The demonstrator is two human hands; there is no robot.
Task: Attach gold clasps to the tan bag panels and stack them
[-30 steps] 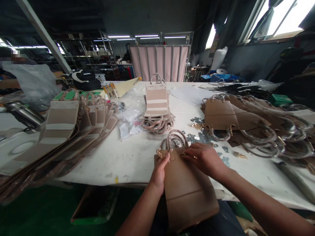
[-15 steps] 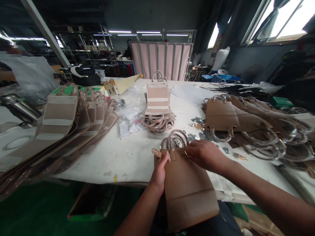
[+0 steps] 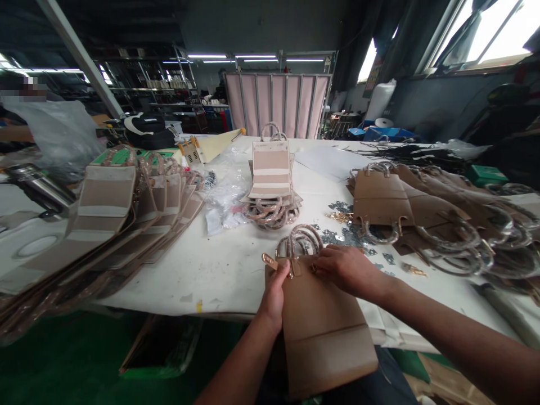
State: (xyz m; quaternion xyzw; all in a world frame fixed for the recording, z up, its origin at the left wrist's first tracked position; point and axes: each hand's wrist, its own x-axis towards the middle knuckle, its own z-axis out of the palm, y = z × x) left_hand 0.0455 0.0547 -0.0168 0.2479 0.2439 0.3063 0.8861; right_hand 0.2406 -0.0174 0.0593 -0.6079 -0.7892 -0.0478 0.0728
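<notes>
A brown handbag panel point(image 3: 324, 343) leans from the table edge towards my lap. My left hand point(image 3: 273, 301) is closed on its left side, the thumb lying on the front near the top. Plastic-wrapped handles point(image 3: 310, 232) rise from the upper edge, and a strap tab with gold hardware point(image 3: 269, 261) sticks out at the left. With its fingers pinched, my right hand point(image 3: 350, 270) presses a small gold metal piece point(image 3: 313, 269) at the panel's upper right. The fingertips partly hide this piece.
On the white table point(image 3: 169, 281), pale-lined bag panels point(image 3: 103, 197) are stacked left and more panels point(image 3: 272, 160) stand behind. Brown panels point(image 3: 379, 199) lie right, near metal plates point(image 3: 337, 236) and gold fittings point(image 3: 341, 216). A steel flask point(image 3: 42, 185) stands far left.
My right hand has shifted slightly left along the top of the panel, its fingers now closer over the gold piece. The left hand keeps its hold.
</notes>
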